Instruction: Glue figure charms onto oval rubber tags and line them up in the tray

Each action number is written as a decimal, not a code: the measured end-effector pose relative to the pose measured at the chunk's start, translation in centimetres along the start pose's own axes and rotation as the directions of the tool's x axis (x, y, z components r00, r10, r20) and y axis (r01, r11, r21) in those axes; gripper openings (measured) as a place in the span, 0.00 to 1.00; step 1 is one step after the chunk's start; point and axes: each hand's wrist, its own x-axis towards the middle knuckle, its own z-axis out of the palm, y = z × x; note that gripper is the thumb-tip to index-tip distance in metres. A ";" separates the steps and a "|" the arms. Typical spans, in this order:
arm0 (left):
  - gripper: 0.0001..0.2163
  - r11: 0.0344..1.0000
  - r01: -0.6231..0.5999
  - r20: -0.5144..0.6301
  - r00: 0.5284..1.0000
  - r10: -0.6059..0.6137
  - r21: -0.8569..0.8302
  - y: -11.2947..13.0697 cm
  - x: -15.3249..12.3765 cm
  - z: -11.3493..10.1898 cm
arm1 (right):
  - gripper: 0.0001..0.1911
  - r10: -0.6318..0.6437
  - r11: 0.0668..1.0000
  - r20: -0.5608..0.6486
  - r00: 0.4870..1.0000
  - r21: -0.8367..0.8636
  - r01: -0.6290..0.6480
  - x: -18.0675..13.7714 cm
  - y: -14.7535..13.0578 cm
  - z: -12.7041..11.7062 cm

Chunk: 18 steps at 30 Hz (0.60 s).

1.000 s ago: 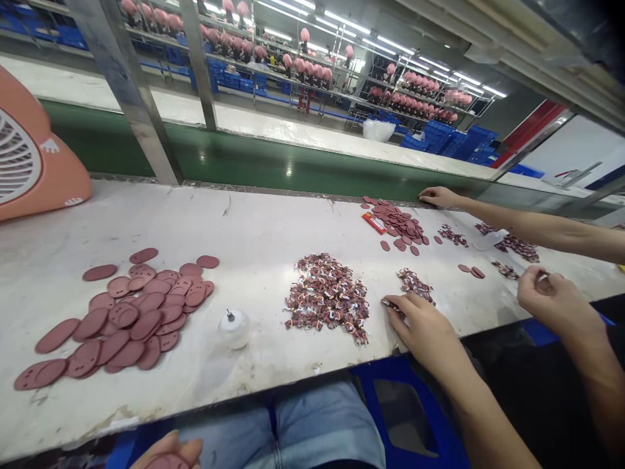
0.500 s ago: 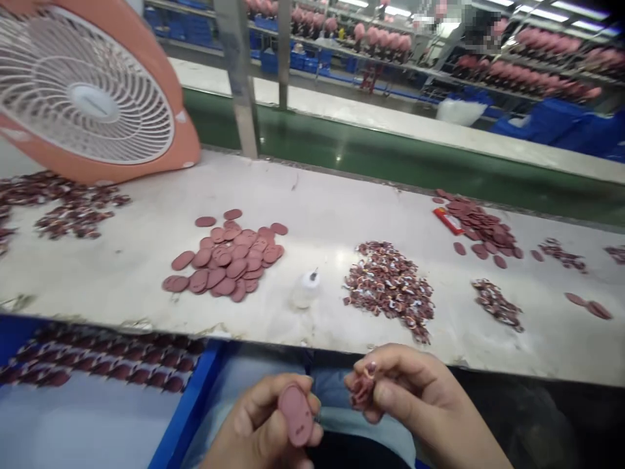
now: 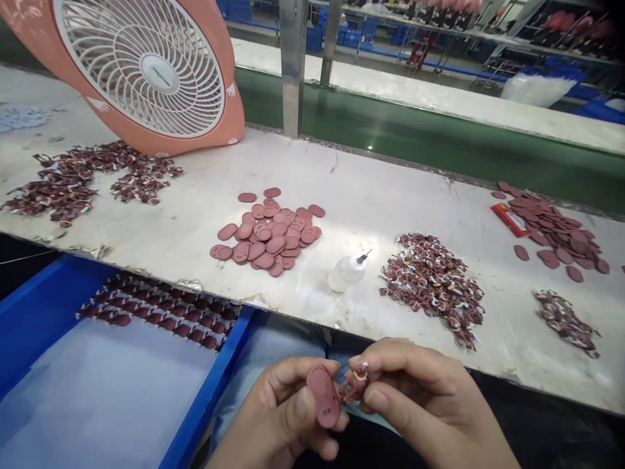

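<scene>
My left hand is closed on a flat oval reddish-brown base, its face with small holes turned toward me. Right beside it, my right hand pinches a small brown figurine with a pale band and a white spot. The figurine is close to the base's right edge; whether they touch I cannot tell. On the bench beyond lie a pile of oval bases, a clear bottle with a needle tip and a heap of small figurines.
An orange fan stands at the back left beside more figurines. A blue bin at lower left holds rows of assembled pieces. Farther right are more bases, a red packet and a small figurine cluster. A metal post rises behind.
My hands have come closer together, bringing the figurine near the base. The camera view has turned left, so the bench things appear shifted to the right.
</scene>
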 end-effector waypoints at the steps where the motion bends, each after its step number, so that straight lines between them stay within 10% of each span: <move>1: 0.16 1.000 0.010 -0.003 1.000 -0.010 0.001 0.0 0.0 0.0 | 0.09 -0.061 0.993 0.011 0.998 -0.100 0.062 0.2 -0.4 -0.1; 18: 0.14 0.998 0.060 -0.016 0.998 -0.060 0.012 0.4 0.3 -0.1 | 0.13 -0.297 0.811 0.289 0.910 -0.427 0.400 1.6 -2.3 -0.6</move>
